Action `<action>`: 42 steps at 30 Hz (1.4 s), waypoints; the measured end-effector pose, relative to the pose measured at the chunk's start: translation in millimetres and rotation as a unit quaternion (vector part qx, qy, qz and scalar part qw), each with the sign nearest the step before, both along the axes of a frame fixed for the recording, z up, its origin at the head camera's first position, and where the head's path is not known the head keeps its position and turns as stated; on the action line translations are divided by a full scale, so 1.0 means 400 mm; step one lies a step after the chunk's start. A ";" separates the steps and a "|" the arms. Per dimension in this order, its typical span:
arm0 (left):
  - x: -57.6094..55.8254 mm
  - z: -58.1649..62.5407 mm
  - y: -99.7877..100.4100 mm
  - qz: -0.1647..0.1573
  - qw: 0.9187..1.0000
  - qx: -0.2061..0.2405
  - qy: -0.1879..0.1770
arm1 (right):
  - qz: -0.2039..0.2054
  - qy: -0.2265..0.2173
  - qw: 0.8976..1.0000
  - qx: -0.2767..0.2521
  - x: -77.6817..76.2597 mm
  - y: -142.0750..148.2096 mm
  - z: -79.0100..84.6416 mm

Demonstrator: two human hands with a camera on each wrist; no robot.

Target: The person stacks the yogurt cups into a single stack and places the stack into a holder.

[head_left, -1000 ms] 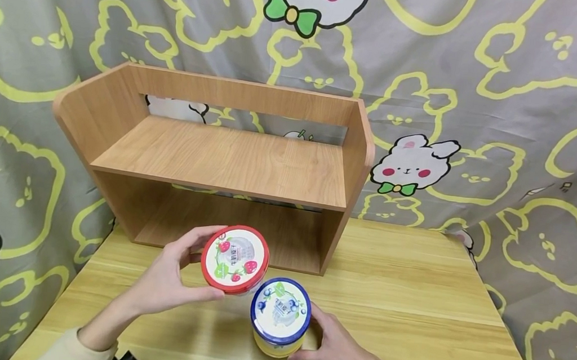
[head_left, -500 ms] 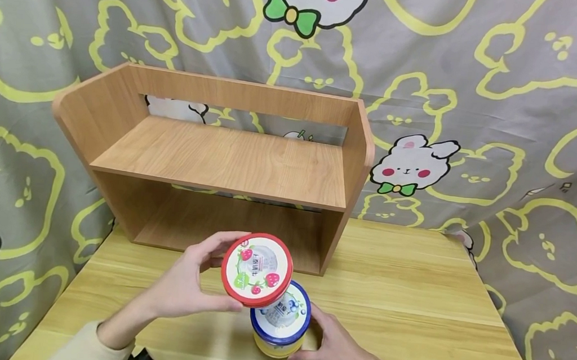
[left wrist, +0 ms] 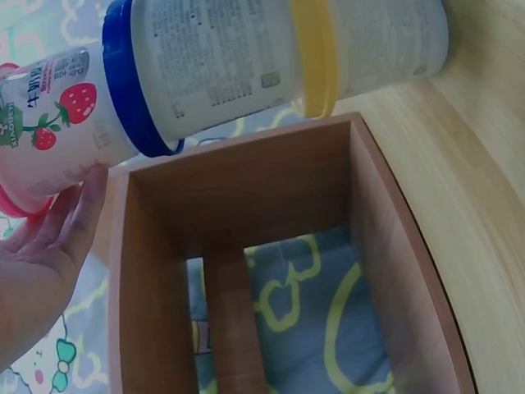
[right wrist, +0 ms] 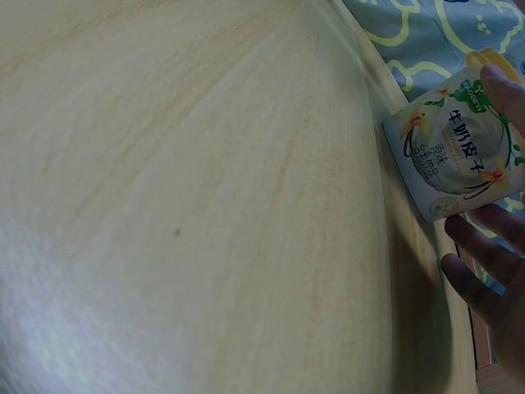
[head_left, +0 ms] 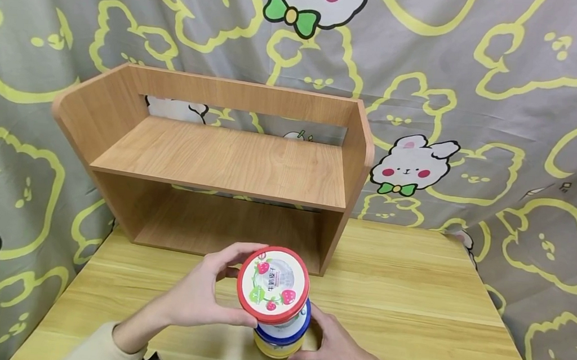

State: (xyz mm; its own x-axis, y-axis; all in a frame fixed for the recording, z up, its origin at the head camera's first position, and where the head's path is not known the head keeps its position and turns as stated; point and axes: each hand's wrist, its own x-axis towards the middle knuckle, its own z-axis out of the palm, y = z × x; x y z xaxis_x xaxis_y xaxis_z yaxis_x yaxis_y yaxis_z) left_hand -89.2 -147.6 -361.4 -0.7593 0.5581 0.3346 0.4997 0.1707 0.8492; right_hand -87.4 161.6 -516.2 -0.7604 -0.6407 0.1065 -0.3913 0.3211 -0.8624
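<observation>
My left hand point(head_left: 203, 297) grips the sides of a strawberry-printed tub with a red lid point(head_left: 273, 283), thumb at the front and fingers behind. That tub's base is right at the blue lid point(left wrist: 131, 82) of a second tub point(left wrist: 221, 61), as the left wrist view shows. Under the second one is a third tub point(right wrist: 459, 144) with a yellow lid point(left wrist: 316, 57), standing on the table. From the right, my right hand point(head_left: 333, 347) holds the yellow-lidded tub between thumb and fingers. In the head view the red lid hides most of the blue one.
A two-tier wooden shelf point(head_left: 229, 158) stands on the table behind the tubs, with its lower bay just beyond my left hand. The wood-grain table point(head_left: 421, 303) extends to the right. A patterned grey curtain point(head_left: 481, 59) hangs behind and at both sides.
My left hand has carried the red-lidded tub rightward and toward me, from beside the blue lid to over it. My right hand has stayed in place at the lower tub.
</observation>
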 end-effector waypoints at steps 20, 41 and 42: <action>-0.006 -0.013 0.012 -0.028 1.000 -0.005 -0.008 | -0.009 0.017 1.000 0.008 0.002 0.001 -0.001; -0.011 -0.004 0.017 -0.026 0.999 -0.042 0.023 | -0.011 -0.004 1.000 0.005 0.002 0.000 -0.002; -0.011 -0.005 0.017 -0.027 0.999 -0.041 0.023 | -0.011 -0.004 1.000 0.005 0.002 0.000 -0.002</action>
